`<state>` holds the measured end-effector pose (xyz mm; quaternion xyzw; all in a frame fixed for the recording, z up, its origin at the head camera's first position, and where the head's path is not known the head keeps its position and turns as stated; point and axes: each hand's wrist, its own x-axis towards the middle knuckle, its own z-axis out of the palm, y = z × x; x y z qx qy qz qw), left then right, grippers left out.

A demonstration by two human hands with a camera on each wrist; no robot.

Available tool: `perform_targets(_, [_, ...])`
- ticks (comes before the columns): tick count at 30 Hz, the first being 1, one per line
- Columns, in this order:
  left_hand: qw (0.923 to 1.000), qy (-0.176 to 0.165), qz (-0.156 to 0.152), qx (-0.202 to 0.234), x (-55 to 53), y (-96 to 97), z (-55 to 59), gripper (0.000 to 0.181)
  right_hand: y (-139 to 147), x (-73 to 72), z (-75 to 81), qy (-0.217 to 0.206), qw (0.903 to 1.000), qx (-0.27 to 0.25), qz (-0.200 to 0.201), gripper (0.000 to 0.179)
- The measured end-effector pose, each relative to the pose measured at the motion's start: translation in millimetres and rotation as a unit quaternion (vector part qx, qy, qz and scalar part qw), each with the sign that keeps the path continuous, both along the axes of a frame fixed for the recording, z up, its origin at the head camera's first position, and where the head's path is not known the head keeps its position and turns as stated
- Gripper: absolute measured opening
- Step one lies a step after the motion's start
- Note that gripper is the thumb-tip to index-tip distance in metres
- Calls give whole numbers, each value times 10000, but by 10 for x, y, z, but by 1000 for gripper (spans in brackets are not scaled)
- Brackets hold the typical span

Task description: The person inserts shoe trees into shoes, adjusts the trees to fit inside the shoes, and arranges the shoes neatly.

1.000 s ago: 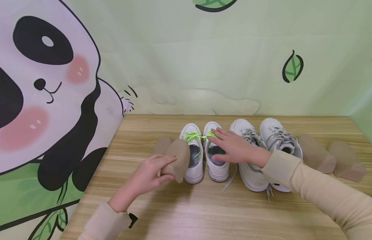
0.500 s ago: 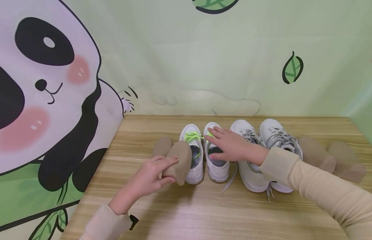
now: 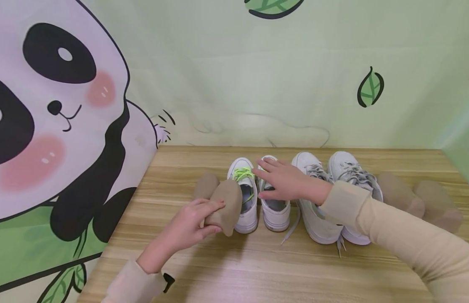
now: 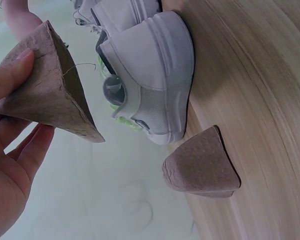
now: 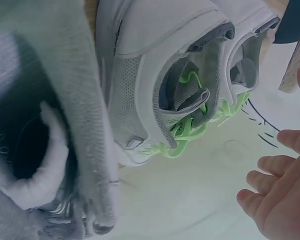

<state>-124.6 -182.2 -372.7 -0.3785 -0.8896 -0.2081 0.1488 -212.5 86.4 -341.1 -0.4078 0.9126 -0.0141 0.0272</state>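
In the head view my left hand [image 3: 189, 225] pinches a brown moulded-pulp shoe insert [image 3: 227, 204] between thumb and fingers, raised beside the left white sneaker [image 3: 247, 224] with neon-green laces. The left wrist view shows the insert's hollow open end [image 4: 75, 85]. A matching insert [image 4: 202, 165] lies on the wooden surface left of that sneaker. My right hand [image 3: 285, 182], fingers spread, hovers over the other green-laced sneaker [image 3: 276, 221] and partly hides its toe and laces. In the right wrist view its fingers [image 5: 265, 182] hold nothing.
To the right stands a larger white pair with grey laces, a left shoe [image 3: 317, 231] and a right shoe [image 3: 339, 162], partly behind my right forearm. Two more brown inserts [image 3: 397, 191] lie beyond them. A panda-printed backdrop [image 3: 226, 84] rises behind the wooden surface [image 3: 287, 273].
My right hand has drifted slightly left and up over the green-laced sneaker. The left hand keeps its hold on the insert with little movement. The head view has shifted slightly.
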Motion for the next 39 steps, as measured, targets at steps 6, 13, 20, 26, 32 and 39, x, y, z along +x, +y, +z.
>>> perform_targets(6, [10000, 9, -16, 37, 12, -1, 2, 51, -86, -34, -23, -4, 10000, 39, 18, 65])
perform_targets(13, [9999, -95, 13, 60, 21, -11, -7, 52, -178, -78, -56, -269, 9996, 81, -38, 66])
perform_targets(20, [9997, -225, 74, 43, 33, -22, -4, 53, -240, -94, -79, -626, 9977, 208, -185, 68])
perform_targets(26, [9997, -235, 36, 77, 41, -20, 1, 53, -280, -135, -152, -618, 9976, 261, -159, 66])
perform_targets(32, [9995, -266, -79, 139, 35, -11, -1, 53, -324, -174, -210, -559, 9983, 130, -121, 62])
perform_targets(39, [9993, -301, -186, 130, 23, 8, -3, 53, -371, -244, -291, -652, 9975, 1, -263, 59])
